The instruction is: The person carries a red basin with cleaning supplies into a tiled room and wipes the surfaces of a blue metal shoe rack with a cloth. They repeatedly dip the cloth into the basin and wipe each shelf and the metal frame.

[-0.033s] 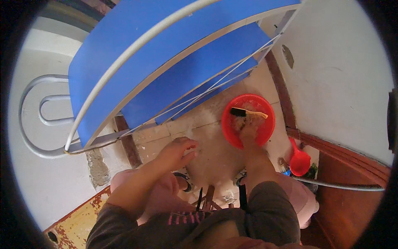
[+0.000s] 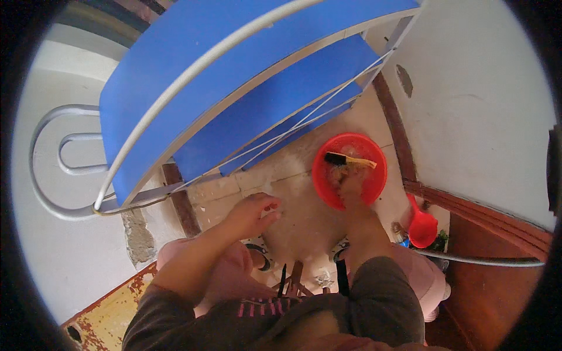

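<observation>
A round red basin (image 2: 377, 186) stands on the tiled floor, right of centre. My right hand (image 2: 351, 184) reaches down into it, with its fingers lost in the cloudy, sudsy contents. Just beyond those fingers lies a brush (image 2: 358, 160) with black bristles and a light wooden handle. Whether the hand grips anything in the basin cannot be made out. Over the floor left of the basin hovers my left hand (image 2: 254, 213), holding nothing, its fingers loosely bent and the thumb apart.
A rack with blue shelves (image 2: 252, 111) and white rails fills the upper left. Right of the basin lie a red dipper (image 2: 422, 227), a small bottle (image 2: 400, 234) and a grey hose (image 2: 480, 261). A white wall (image 2: 480, 117) and reddish-brown wood bound the right side.
The view has shifted very slightly. My right hand seems to have moved a little within the basin; my left hand holds about the same place.
</observation>
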`<state>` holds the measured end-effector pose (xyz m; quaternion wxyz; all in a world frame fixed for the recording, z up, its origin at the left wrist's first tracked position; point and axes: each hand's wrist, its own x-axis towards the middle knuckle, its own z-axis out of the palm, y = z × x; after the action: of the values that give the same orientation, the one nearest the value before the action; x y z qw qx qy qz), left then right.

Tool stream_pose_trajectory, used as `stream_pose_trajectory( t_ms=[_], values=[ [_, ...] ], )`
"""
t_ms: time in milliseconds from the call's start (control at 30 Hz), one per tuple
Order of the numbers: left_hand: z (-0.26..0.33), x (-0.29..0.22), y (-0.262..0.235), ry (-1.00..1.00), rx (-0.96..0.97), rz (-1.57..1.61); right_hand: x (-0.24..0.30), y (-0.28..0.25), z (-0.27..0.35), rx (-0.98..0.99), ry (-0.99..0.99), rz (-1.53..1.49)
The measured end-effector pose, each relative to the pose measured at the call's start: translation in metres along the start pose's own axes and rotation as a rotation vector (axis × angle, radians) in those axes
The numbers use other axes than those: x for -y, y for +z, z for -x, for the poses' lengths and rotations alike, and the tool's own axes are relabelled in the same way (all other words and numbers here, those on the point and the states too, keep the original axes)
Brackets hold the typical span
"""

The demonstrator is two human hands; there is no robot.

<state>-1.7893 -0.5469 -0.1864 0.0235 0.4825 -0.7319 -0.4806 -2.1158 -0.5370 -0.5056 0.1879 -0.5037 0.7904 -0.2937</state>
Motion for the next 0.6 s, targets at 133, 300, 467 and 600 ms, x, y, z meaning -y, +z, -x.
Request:
stream_pose_trajectory(
  t_ms=[133, 300, 467, 600],
  values=[
    [-0.022, 0.016, 0.033, -0.407, 0.106, 0.571, 0.049, -0.03, -0.002, 0.212, 0.594, -1.111],
    [-0.104, 0.02, 0.111, -0.834, 0.133, 1.232, 0.092, -0.052, 0.017, -0.05, 0.492, -0.615],
    [-0.157, -0.042, 0.142, -0.512, 0.162, 1.724, 0.173, -0.127, 0.037, -0.275, 0.208, -0.301],
    [-0.2, -0.009, 0.158, -0.295, 0.461, 1.725, 0.175, -0.138, 0.043, -0.096, -0.024, -0.424]
  ],
)
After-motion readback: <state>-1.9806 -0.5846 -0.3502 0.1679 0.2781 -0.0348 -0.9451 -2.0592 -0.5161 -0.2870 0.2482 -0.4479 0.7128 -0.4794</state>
